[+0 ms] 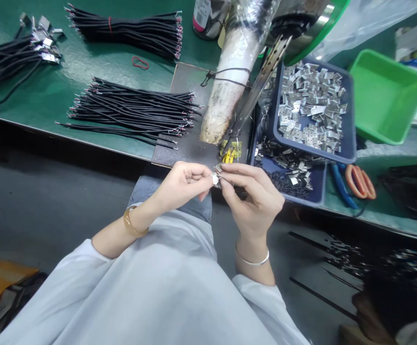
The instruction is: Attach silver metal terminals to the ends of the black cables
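My left hand (190, 181) pinches a small silvery metal piece (215, 178) at the front edge of the bench. Opposite it, my right hand (253, 189) has thumb and fingers closed at the same spot, on a small shiny metal part (219, 168); its exact shape is partly hidden by the fingertips. Just beyond the hands are yellow tool tips (229, 154) below a soldering-type metal arm (262, 86). Loose black cables (132, 108) with stripped wire ends lie to the left on the bench and a grey board.
A blue tray (352, 120) of metal brackets rests over another blue tray (319, 191) with small black parts. A green bin (388, 96), orange-handled pliers (361, 182), a tied cable bundle (125, 31) and a white wrapped tube (226, 91) stand around. Finished-looking cables (10, 62) lie far left.
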The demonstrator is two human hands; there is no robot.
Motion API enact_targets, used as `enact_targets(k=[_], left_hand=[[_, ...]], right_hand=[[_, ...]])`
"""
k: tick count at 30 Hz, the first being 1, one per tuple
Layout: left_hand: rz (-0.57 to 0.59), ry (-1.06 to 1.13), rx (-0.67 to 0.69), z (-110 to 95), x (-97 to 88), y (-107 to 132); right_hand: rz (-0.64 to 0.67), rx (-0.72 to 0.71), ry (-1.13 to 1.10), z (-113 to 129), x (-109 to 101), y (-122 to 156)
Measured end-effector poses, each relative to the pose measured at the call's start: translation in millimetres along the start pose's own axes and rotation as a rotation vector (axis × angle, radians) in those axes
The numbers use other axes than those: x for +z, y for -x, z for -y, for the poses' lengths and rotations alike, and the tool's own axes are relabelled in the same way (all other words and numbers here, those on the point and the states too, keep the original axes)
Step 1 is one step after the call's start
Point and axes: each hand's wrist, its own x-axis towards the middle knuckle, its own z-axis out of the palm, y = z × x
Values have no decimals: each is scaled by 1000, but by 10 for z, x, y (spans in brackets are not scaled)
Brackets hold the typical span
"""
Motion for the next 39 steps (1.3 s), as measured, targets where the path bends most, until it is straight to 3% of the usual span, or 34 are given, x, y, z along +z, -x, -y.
enact_targets(k=[5,8,12,16,18,28,36,39], left_hand=[[5,33,22,30,-24,-7],[-57,56,54,69,-19,-5],[-178,71,126,87,3,-8],[-255,57,195,99,13,-32],[-263,44,221,111,11,-45],[-237,48,210,137,10,-74],[-194,55,199,109,7,-65],[-211,56,212,111,8,-64]], right_hand=[[29,230,-214,-1,14,-20],[-73,304,-209,4,39,-6],[-239,170,-83,29,54,29],[-240,-88,83,57,61,44],[-220,-139,108,55,76,45],[-247,32,-106,-27,162,65],[-237,-149,60,-26,142,73],[-272,-129,34,-47,155,86]])
